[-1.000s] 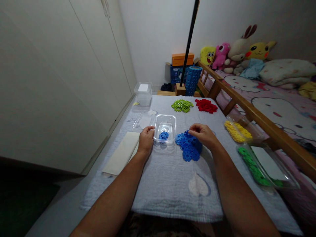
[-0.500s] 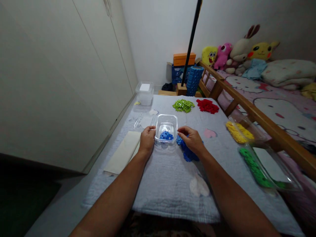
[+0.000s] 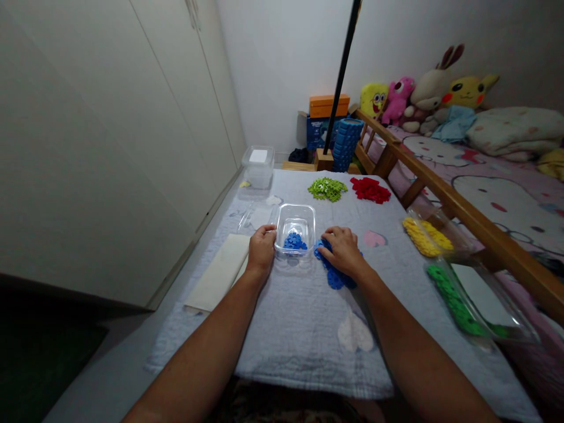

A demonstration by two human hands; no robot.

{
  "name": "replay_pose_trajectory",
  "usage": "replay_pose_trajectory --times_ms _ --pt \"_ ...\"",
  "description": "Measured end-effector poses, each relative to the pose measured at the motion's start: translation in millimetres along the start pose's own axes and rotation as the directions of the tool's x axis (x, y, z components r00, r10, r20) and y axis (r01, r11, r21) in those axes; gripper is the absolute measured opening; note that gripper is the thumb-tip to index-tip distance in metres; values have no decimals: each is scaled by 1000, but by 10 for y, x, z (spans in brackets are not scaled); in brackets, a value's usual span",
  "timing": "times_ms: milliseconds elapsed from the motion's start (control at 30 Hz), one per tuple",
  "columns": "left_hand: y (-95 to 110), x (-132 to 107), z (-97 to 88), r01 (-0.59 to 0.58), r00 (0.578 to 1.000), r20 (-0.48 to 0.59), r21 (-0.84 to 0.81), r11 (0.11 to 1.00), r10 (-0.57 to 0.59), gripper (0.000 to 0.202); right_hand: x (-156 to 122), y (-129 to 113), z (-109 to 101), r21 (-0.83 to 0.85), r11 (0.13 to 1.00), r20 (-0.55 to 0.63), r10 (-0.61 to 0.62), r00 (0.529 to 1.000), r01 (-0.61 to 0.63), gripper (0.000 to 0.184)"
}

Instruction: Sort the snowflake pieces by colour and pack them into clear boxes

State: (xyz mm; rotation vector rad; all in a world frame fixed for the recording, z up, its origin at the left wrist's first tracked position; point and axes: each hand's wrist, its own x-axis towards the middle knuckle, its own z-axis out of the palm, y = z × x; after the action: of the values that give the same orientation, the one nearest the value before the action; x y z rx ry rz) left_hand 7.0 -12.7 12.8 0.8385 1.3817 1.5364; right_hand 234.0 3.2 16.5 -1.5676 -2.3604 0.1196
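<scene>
A clear plastic container [image 3: 296, 214] stands in front of me with some blue snowflake-shaped plastic pieces [image 3: 294, 241] gathered at its near end. My left hand [image 3: 261, 251] grips the container's left wall, fingers at the rim. To the right of the container lies a pile of loose blue snowflake pieces [image 3: 338, 278]. My right hand [image 3: 342, 249] rests over this pile, thumb and fingers curled down round some of the pieces. Part of the pile is hidden beneath the hand.
Light green pieces [image 3: 327, 188] and red pieces [image 3: 371, 190] lie in heaps at the back. Boxes of yellow pieces [image 3: 427, 236] and green pieces [image 3: 456, 298] stand right, beside the wooden bed rail [image 3: 423, 167]. A folded beige cloth [image 3: 219, 272] and lidded clear box [image 3: 258, 170] are left.
My right hand has moved from the container's right wall onto the blue pile. The container has shifted slightly left, and its blue pieces have settled differently. My left hand still holds it.
</scene>
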Motion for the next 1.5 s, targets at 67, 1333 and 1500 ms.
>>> replay_pose_trajectory --times_ms 67,1333,1500 --pt "11 -5 4 10 1000 -2 -10 1000 -10 23 -9 -21 20 -35 999 18 -11 1000 12 28" --pt "-6 7 -14 18 999 32 16 1000 -18 24 0 -286 -24 650 746 -282 60 958 144 21" --pt "16 -5 -9 20 1000 23 31 999 -20 25 21 -137 -26 491 870 -307 122 944 47 22"
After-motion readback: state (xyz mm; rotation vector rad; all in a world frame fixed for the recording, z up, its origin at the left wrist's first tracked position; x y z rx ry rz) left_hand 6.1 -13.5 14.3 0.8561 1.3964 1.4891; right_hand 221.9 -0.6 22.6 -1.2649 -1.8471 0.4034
